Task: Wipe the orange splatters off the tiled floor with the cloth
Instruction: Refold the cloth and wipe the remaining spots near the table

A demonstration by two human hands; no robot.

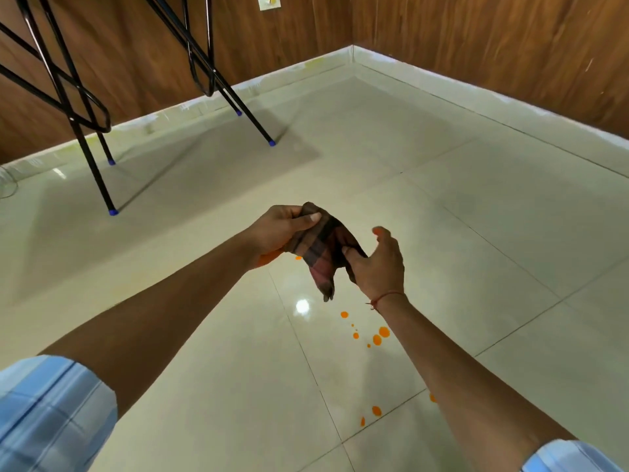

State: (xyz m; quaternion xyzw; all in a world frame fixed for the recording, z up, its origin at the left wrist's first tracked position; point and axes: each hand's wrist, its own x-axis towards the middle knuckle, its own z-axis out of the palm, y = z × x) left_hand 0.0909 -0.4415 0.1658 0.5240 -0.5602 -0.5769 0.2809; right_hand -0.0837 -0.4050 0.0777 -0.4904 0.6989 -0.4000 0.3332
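Cloth (320, 247): one, dark check, held in the air above the floor (476, 233), not touching it. A loose tail hangs down toward the drops.

Left hand (279, 229): thumb and fingers are curled round the far-left end of the cloth, a firm hold.

Right hand (377, 267): the thumb pinches the near-right edge of the cloth and the other fingers are loosely spread.

Step in hand, as judged: readying the cloth, with no wiping yet begun. To do it well:
- Gather the hanging tail into a flat pad, so that no loose end drags through the liquid.
- Set the pad down on the middle cluster first.
- Draw each stroke inward rather than pushing the orange outward across the grout lines.
- Turn to a fresh face before moving on to the near group.

Count of splatters (377, 339):
- Middle cluster, just left of the right forearm: six, two of them very small.
- Near group, by the tile joint: three, one part hidden by the forearm.
- Beneath the cloth: one small spot.
- Under the left wrist: one orange patch, extent hidden.
- Total: eleven at least.

Other items: four black table legs (98, 178) with blue tips, far left and well apart from the spill.
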